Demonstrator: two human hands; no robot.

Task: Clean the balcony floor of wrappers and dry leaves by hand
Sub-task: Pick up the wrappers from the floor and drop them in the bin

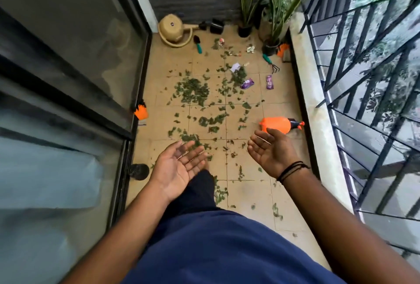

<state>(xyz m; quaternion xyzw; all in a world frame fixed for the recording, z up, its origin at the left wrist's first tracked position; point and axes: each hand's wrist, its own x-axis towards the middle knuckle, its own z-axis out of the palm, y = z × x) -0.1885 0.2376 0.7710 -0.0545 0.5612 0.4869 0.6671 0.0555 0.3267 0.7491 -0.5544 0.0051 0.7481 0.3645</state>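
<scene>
Green dry leaves (193, 90) lie scattered over the beige tiled balcony floor (247, 190), thickest in a heap at mid-floor. Two purple wrappers (247, 83) (269, 82) lie further right, with a white paper scrap (235, 67) and small wrappers (250, 48) near the far pots. My left hand (179, 167) and my right hand (271, 152) are held palm up above the floor, fingers straight, holding nothing.
An orange spray bottle (276, 124) lies on the floor just beyond my right hand. A beige watering can (172, 31), a trowel (197, 43), a hand rake (271, 63) and potted plants (272, 22) stand at the far end. Glass sliding door on the left, railing (363, 67) on the right.
</scene>
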